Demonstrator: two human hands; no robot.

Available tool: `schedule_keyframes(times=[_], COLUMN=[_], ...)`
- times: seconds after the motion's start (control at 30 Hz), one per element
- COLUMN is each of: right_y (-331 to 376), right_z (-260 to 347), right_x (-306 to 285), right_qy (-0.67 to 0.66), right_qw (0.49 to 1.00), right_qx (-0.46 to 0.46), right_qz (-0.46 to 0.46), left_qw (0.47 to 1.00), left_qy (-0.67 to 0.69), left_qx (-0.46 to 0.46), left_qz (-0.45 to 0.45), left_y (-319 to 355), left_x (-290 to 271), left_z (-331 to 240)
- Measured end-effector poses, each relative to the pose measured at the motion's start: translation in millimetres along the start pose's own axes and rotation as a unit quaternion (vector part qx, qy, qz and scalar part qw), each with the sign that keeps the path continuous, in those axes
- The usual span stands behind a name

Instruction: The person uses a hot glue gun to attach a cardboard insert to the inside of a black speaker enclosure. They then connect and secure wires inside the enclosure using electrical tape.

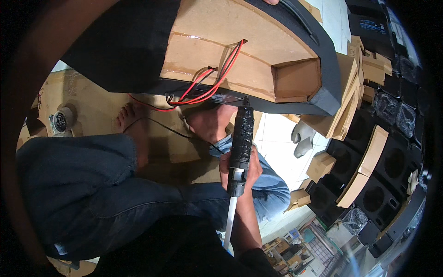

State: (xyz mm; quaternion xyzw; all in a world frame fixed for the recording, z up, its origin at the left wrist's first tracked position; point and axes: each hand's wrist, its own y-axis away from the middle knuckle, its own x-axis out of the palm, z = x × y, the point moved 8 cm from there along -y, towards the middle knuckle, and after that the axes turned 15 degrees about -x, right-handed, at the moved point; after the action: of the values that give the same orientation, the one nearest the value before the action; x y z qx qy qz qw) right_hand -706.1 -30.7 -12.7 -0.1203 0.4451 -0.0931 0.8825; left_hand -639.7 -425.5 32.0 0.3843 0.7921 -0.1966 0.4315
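My right hand [254,170] is wrapped round a glue gun [243,136] bound in black tape, with a long white glue stick [230,219] coming out of its rear. Its nozzle meets the near edge of a speaker cabinet [325,60], black outside and bare brown board inside, beside a thin dark panel set in that edge. Red and black wires [230,62] come out of two holes in the board and loop over this edge. At the top of the view only a bit of my left hand [271,2] shows, gripping the cabinet's far side by a black handle-like strip.
My bare feet [210,122] and jeans [115,184] lie below the cabinet, over cardboard [87,92]. A thin black cable [168,129] crosses between the feet. A small round fan-like device [62,121] stands left. Cardboard boxes [320,166] and black speaker boxes [355,168] crowd the right.
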Motion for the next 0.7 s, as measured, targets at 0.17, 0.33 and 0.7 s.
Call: schedule_keyframes(times=[0.17,0.33,0.7], right_y=[-1.5,-5.6,0.2], right_z=[1.9,10.9,-7.2], right_x=[-5.1,-1.7,4.7], right_qy=[0.05,0.041,0.056], right_qw=[0.999,0.998,0.994], right_qx=[-0.011,-0.049,-0.007], right_qz=[-0.003,0.006,0.097], left_qw=[1.0,1.0,1.0], left_qy=[-0.001,-0.006,-0.01], left_qx=[-0.004,-0.007,-0.014], left_qz=[-0.007,-0.012,-0.022], left_y=[0.8,2.3,2.0], left_x=[0.2,-0.5,1.4], left_z=[0.5,-0.1,-1.0])
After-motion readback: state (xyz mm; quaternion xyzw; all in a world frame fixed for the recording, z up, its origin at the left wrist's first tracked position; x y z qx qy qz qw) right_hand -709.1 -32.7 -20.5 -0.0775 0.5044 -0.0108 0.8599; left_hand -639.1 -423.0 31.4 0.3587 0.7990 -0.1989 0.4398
